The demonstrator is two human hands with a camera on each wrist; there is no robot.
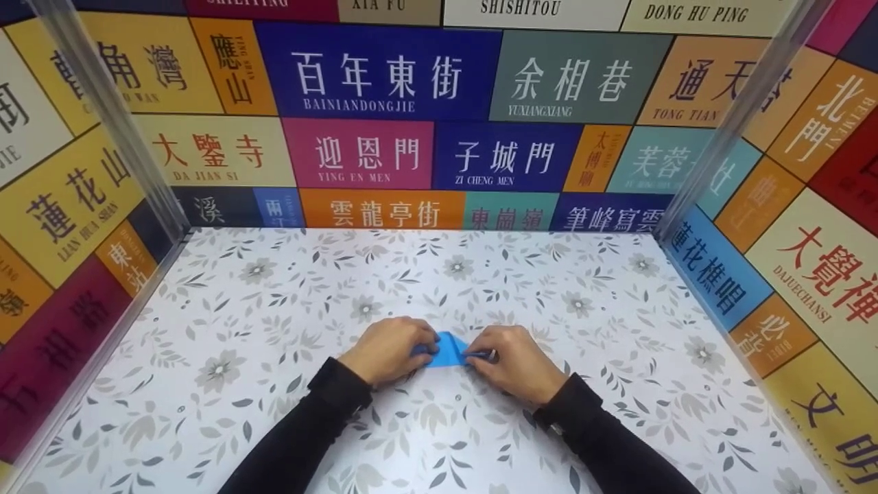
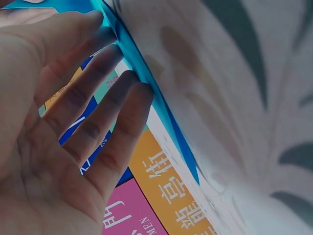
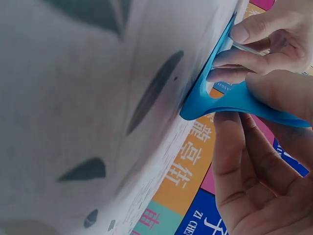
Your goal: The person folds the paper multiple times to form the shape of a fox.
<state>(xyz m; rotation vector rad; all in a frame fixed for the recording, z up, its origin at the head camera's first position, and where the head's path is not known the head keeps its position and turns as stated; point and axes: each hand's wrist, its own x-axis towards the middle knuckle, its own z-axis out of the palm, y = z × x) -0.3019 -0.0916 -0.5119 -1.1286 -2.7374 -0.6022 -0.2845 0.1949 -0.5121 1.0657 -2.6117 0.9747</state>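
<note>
Floral-print counter (image 1: 274,329) under me, walled on three sides by panels of coloured street-name signs (image 1: 384,82), clear corner posts at left and right.

Both my hands are down on a small blue paper (image 1: 449,348) sitting between them, near the front middle of the counter. Left hand (image 1: 387,350) covers the paper's left part; in the left wrist view my fingers (image 2: 105,105) lie fairly straight and close together, tips against the blue edge (image 2: 146,78), so this reads as pressing flat, not gripping, probably pinning that side so the sheet doesn't slide. Right hand (image 1: 514,363) is at the paper's right edge; in the right wrist view the fingers (image 3: 254,58) are curled and pinch a blue flap (image 3: 220,98) that curves up off the counter, thumb underneath and fingers above, likely to steer a fold or run a crease. Something thin and pale shows between those fingertips; can't tell what it is.

Paper looks already folded to a roughly triangular shape with its point away from me, though most of it is hidden under the hands. It touches the counter except for the lifted right flap.

Black sleeves (image 1: 329,418) cover both forearms to the wrists. Nothing else sits close to the hands.
</note>
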